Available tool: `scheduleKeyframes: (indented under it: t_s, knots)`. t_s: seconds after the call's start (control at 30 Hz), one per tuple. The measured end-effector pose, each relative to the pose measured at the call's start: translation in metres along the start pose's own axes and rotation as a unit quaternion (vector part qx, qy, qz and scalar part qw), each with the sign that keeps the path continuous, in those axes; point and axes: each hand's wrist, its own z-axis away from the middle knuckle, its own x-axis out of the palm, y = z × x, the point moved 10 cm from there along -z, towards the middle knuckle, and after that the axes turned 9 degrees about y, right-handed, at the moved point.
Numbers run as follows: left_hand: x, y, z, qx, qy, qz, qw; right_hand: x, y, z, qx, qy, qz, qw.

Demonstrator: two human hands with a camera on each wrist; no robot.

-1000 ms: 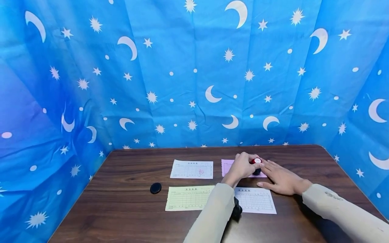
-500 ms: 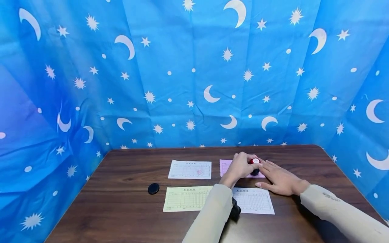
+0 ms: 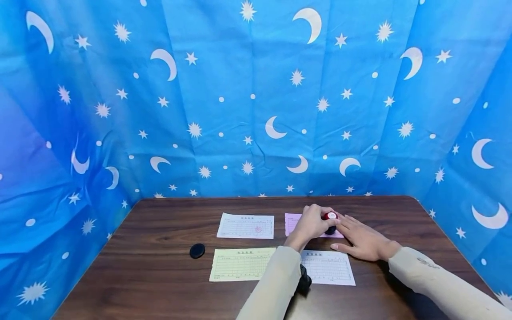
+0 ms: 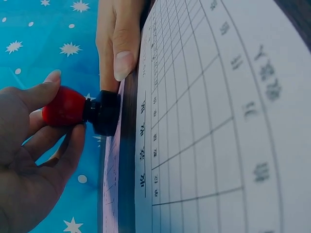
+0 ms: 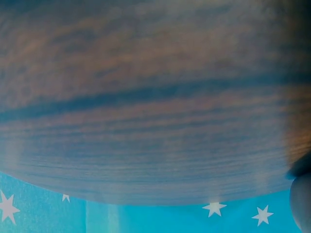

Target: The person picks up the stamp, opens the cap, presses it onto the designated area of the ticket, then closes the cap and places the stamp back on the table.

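As a second ago, the left hand [image 3: 312, 226] keeps its pinching grip on the round red-and-black hand stamp [image 4: 65, 107], set on the pink printed paper slip [image 3: 292, 222]; the right hand [image 3: 365, 242] stays flat, fingers extended, beside it. Only the head view has shifted.

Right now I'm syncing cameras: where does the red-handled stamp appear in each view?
Head: right of centre, low down; the red-handled stamp is in the left hand.
Left wrist: left of centre, about mid-height.
Right wrist: not in it.
Shared landmark: blue cloth with white stars.
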Motion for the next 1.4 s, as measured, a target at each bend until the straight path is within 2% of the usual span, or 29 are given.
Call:
scheduleKeyframes:
  t_s: [0.17,0.27,0.43,0.67,0.83,0.97,1.1,1.27,1.4]
  knots:
    - [-0.005,0.0,0.001,0.005,0.012,-0.001,0.9999,0.0,-0.002,-0.002,0.001,-0.003,0.001,1.0]
    - [-0.013,0.006,0.003,0.032,0.035,0.002,0.9989,0.001,-0.002,-0.004,0.004,-0.007,0.001,1.0]
    - [-0.035,0.013,0.008,0.067,0.059,0.017,0.9959,0.003,-0.005,-0.007,0.003,-0.007,-0.004,1.0]
    - [-0.065,0.015,0.02,0.104,0.049,0.048,0.9922,0.004,-0.011,-0.007,-0.01,0.009,-0.008,0.9999]
    - [-0.088,0.009,0.03,0.131,0.049,0.06,0.9884,0.005,-0.011,-0.007,-0.007,0.011,-0.011,0.9999]
    - [-0.112,0.002,0.039,0.13,0.061,0.081,0.9863,0.005,-0.009,-0.007,0.0,0.014,-0.011,0.9998]
    - [-0.134,-0.002,0.05,0.116,0.065,0.096,0.9865,0.002,-0.008,-0.006,0.0,0.022,-0.018,0.9996]
    - [-0.156,-0.01,0.065,0.106,0.066,0.097,0.9874,-0.003,-0.012,-0.003,-0.019,0.044,-0.01,0.9988]
    - [-0.171,-0.018,0.079,0.103,0.067,0.088,0.9885,-0.01,-0.013,0.001,-0.014,0.047,-0.014,0.9987]
